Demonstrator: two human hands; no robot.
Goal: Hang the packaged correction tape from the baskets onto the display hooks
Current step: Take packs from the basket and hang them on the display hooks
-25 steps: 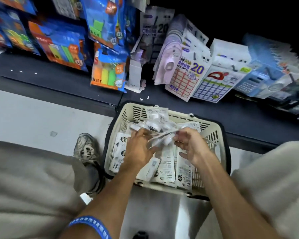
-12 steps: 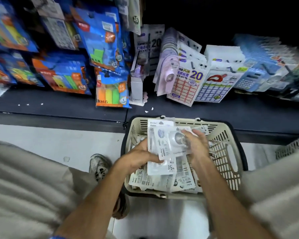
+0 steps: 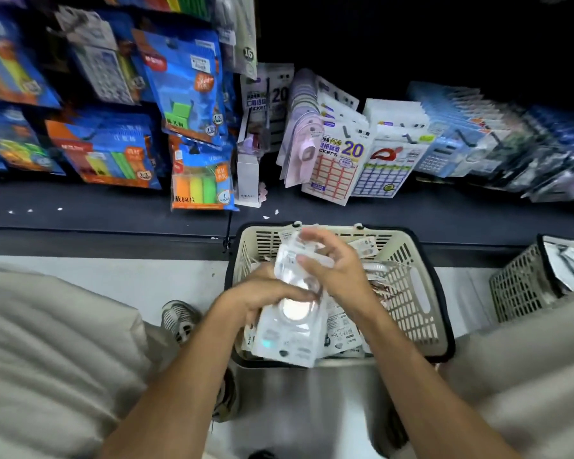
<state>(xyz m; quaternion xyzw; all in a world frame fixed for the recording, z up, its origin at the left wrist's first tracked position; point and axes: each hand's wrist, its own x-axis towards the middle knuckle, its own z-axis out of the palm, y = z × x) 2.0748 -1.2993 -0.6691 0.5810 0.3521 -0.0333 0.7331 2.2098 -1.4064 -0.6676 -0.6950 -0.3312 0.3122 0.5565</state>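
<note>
Both hands clamped the correction tape packs point(image 3: 289, 313) above the basket point(image 3: 421, 293), left hand point(image 3: 265, 293) low, right hand point(image 3: 335, 266) high, long axis pointing toward the shelf point(image 3: 113, 207).

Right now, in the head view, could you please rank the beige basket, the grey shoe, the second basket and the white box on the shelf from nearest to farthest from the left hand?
From the left hand:
1. Beige basket, directly beneath it.
2. Grey shoe, just to its left on the floor.
3. White box, up on the shelf.
4. Second basket, far right.
</note>
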